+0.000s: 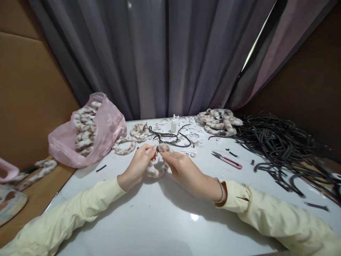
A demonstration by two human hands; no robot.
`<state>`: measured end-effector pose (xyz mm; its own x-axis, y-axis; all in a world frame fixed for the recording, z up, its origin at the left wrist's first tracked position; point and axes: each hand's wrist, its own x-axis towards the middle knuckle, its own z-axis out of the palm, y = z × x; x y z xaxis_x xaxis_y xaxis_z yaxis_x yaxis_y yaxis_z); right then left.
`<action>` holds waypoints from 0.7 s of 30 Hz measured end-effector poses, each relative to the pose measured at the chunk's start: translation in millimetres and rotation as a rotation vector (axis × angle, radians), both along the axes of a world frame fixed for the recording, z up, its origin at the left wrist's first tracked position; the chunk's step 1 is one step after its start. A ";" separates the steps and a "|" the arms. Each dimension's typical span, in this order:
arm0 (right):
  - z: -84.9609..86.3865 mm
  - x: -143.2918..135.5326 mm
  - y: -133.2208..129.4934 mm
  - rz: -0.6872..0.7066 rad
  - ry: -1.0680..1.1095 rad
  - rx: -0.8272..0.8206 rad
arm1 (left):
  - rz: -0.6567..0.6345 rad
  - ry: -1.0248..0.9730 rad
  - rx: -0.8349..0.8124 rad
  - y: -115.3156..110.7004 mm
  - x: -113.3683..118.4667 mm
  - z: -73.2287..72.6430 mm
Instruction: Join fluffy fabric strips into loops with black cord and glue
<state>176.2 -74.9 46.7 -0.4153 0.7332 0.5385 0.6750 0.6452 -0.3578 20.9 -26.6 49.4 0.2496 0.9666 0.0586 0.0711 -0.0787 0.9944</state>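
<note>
Head view: both hands apparently pinch furry tube.

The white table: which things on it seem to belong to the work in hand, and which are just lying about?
Likely in the work:
- fluffy strip, at the left hand and right hand
- black cords and fluffy coils, perhaps as material

Apparently just lying about, untouched:
- black scrap
- pink-handled snips; their part is uncertain

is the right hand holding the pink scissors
No, the pink scissors lie on the white table, apart from the right hand, whose fingertips are at the furry tube.
</note>
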 end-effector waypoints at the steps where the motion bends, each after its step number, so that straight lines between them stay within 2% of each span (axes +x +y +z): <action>1: -1.1 -1.2 1.7 -0.001 0.057 -0.120 | 0.000 -0.014 -0.011 -0.1 -0.2 0.5; 3: -2.5 -4.5 5.5 0.032 0.228 -0.404 | -0.005 -0.031 -0.018 -1.1 -0.2 2.1; 6: -3.0 -9.7 9.8 0.151 0.637 -0.800 | -0.032 -0.021 -0.018 -3.8 0.8 3.7; 8: -2.0 -11.7 10.8 0.161 0.852 -0.926 | -0.047 0.024 0.019 -5.2 1.4 2.6; 10: 0.2 -11.2 10.7 0.107 0.910 -0.963 | -0.051 0.106 0.109 -5.6 1.3 -0.2; 14: 4.7 -5.2 12.3 0.024 0.828 -0.949 | -0.041 0.321 0.398 -3.2 -1.3 -6.8; 16: 5.2 -1.6 14.5 -0.007 0.734 -0.891 | -0.032 0.389 0.526 -1.1 -3.0 -9.3; 18: 4.3 1.6 16.4 -0.045 0.566 -0.709 | -0.023 0.423 0.605 1.1 -4.6 -11.3; 21: 1.9 6.1 16.6 -0.091 0.201 -0.270 | -0.033 0.454 0.679 3.4 -6.6 -13.7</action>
